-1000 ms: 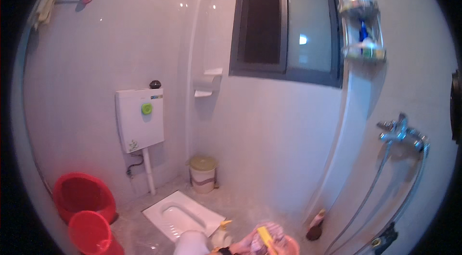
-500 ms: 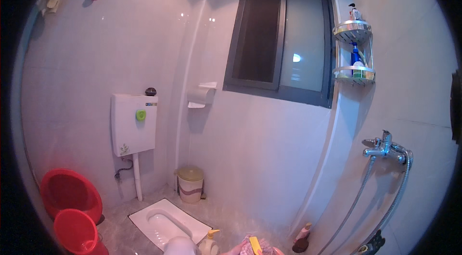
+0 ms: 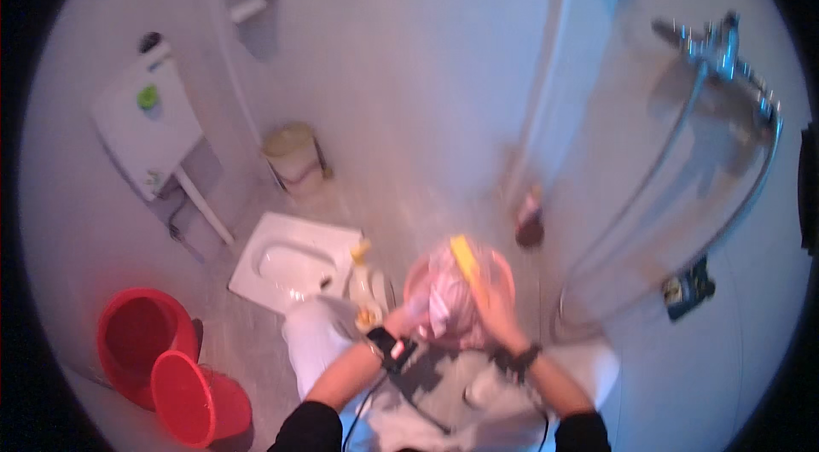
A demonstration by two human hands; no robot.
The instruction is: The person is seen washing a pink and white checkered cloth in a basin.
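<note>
Between my knees stands a pink basin (image 3: 509,283) holding a pink-and-white cloth (image 3: 454,313). My left hand (image 3: 412,315) is closed on the left side of the cloth, its fingers partly blurred. In my right hand (image 3: 493,305) is a yellow oblong thing (image 3: 463,256), lying over the cloth near the basin's far edge. Blur hides whether it is a brush or a bar. A pump bottle (image 3: 373,285) with a yellow top stands just left of the basin.
A white squat toilet (image 3: 294,260) is set in the floor to the left. Two red buckets, a wide one (image 3: 141,337) and a narrow one (image 3: 217,405), stand farther left. A bin (image 3: 293,162), a floor bottle (image 3: 529,220) and a shower hose (image 3: 657,179) surround the space.
My view has tilted down, bringing both forearms, the basin and the cloth into sight. The window and corner shelves have left the top of the picture.
</note>
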